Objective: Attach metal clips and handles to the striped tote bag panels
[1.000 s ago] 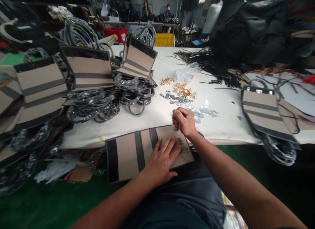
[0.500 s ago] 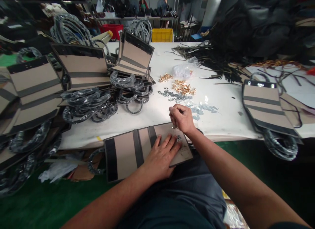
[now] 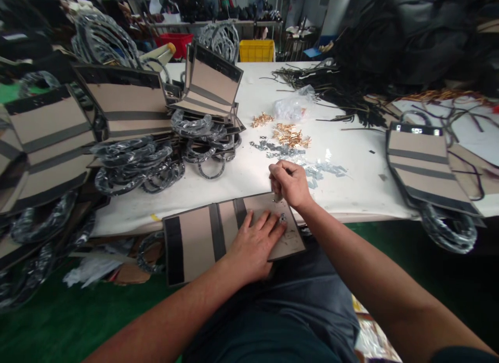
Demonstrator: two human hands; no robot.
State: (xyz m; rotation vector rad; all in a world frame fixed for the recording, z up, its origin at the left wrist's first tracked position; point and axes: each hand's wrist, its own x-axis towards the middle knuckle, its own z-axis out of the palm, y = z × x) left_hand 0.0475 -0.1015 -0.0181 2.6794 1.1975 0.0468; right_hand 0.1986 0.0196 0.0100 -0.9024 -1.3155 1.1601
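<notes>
A beige bag panel with dark bands and a dark edge lies across my lap, against the table's front edge. My left hand rests flat on its right half, fingers spread. Close to those fingertips, a small silver metal fitting sits on the panel. My right hand is closed in a pinch just above the panel's upper right edge. A bit of metal shows below its fingers, but what they grip is too small to name.
Silver metal plates and gold-coloured fittings lie loose on the white table. Stacked bag pieces with plastic-wrapped handles crowd the left. Another bag piece overhangs the right edge. Black straps lie behind.
My right hand has shifted very slightly, its fingers lower at the panel's edge. My left hand stays flat on the panel. The camera view has moved a little.
</notes>
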